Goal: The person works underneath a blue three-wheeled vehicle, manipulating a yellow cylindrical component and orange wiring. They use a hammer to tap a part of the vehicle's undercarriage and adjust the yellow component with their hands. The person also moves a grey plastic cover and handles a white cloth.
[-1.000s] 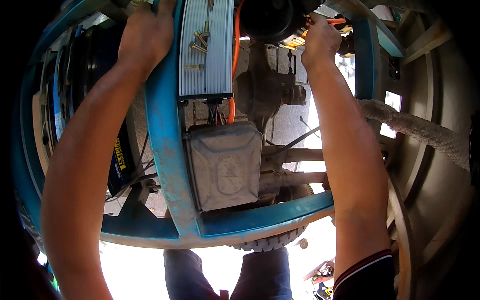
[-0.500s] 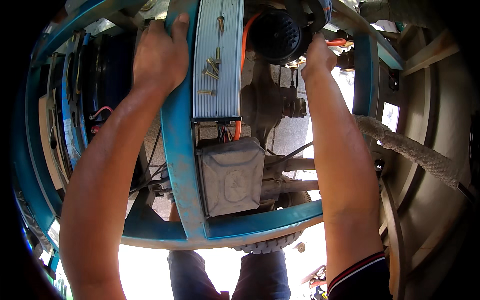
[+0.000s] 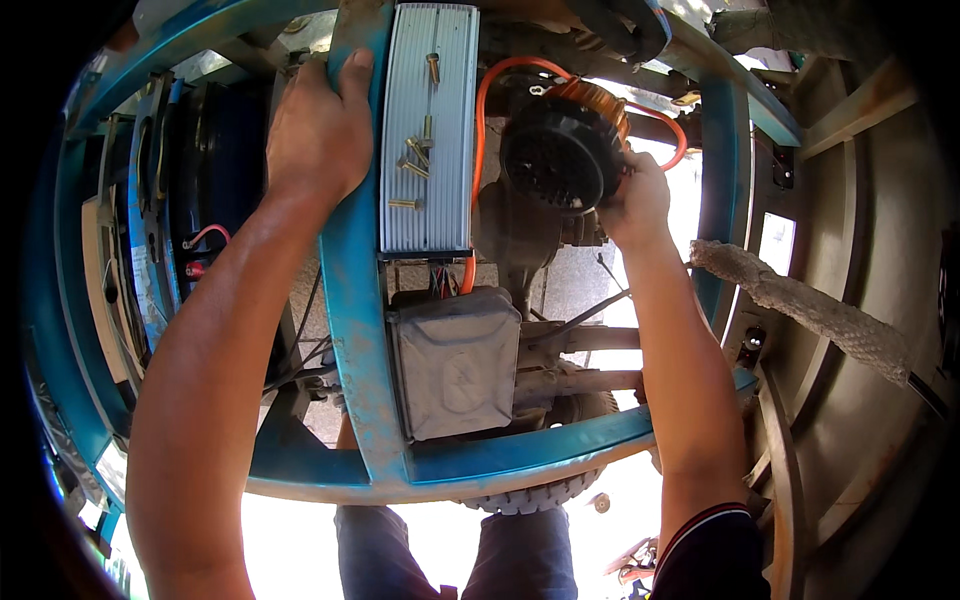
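Note:
My right hand point(image 3: 637, 205) grips the side of an electric motor point(image 3: 562, 155) with a round black vented cover and a copper-coloured body. Orange cables point(image 3: 535, 62) run from it. The motor is tilted, with its black cover facing toward me. My left hand point(image 3: 320, 130) is closed over a blue metal frame bar point(image 3: 355, 300), its thumb lying along the top and its fingertips hidden at the edge. Right beside that bar, a ribbed silver controller box point(image 3: 430, 225) carries several loose brass-coloured bolts point(image 3: 416, 155).
Below the controller sits a dusty grey box point(image 3: 458, 365). At the top, what looks like another person's dark-gloved hand point(image 3: 620, 28) shows. A fabric-wrapped bar point(image 3: 800, 300) crosses the right side. Batteries point(image 3: 215, 160) stand at left; a tyre point(image 3: 540, 495) shows under the frame.
With my right hand on it, the motor has come nearer to me and tilted, showing its copper-coloured body. The dark-gloved hand is now apart from it. My left hand stays on the bar.

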Demonstrator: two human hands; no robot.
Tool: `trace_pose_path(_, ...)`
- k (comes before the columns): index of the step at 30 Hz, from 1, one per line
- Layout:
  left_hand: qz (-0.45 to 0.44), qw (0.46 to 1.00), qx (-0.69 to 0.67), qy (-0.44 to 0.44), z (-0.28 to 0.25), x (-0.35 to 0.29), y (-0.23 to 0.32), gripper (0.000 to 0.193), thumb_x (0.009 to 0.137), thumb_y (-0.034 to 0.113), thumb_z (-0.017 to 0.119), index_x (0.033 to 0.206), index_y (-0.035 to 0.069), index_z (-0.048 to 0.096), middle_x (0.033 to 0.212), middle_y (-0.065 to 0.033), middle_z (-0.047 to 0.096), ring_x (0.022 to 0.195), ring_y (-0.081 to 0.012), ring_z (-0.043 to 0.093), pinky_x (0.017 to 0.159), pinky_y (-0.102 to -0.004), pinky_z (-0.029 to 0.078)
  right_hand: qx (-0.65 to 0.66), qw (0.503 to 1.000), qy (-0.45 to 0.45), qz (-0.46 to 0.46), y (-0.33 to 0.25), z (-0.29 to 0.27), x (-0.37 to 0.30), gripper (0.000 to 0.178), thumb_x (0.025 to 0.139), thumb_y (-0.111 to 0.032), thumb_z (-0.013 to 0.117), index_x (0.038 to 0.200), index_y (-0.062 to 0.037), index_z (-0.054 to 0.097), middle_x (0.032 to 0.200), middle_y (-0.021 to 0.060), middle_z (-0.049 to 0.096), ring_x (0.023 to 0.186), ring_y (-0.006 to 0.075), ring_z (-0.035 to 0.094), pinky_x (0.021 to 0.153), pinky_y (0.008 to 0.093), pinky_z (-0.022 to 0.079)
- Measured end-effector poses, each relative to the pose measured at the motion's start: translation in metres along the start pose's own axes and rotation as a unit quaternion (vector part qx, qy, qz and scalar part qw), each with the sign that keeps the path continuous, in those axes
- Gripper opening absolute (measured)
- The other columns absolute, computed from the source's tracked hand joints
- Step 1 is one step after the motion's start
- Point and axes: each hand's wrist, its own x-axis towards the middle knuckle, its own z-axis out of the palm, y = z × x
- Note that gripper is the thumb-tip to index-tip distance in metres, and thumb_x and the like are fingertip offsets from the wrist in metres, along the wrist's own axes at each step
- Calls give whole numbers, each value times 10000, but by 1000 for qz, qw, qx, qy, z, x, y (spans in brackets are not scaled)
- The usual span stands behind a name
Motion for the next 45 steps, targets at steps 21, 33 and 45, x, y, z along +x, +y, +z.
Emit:
trace_pose_path(21, -19, 1000, -10, -10, 3, 2, -7, 723, 1023, 647, 393, 1317, 18, 592, 1213, -292, 654, 1153, -487, 608, 983, -549, 472, -201, 973, 70, -89, 38, -131, -159, 735, 846, -38, 443, 1564, 42, 306, 1505, 190, 477, 1309, 237, 528, 1094, 338, 435)
trace_pose_path(33, 76, 994, -41, 69, 4, 9, -30, 661, 1029, 576, 512, 1332, -9, 568, 1209, -223, 655, 1161, -365, 632, 988, -476, 493, -29, 998, 35, -45, 45, -127, -183, 604, 890, -61, 387, 1481, 60, 423, 1265, 203, 654, 1103, 233, 682, 986, 362, 558)
trace_pose_path(45, 134, 900, -33, -413, 16, -171, 141, 765, 860, 255, 792, 1402, -125, 410, 1437, -319, 411, 1338, -440, 481, 1092, -447, 450, -46, 988, -12, -147, 60, -103, -129, 778, 861, -34, 475, 1587, 61, 209, 1465, 199, 511, 1312, 249, 521, 1108, 377, 416)
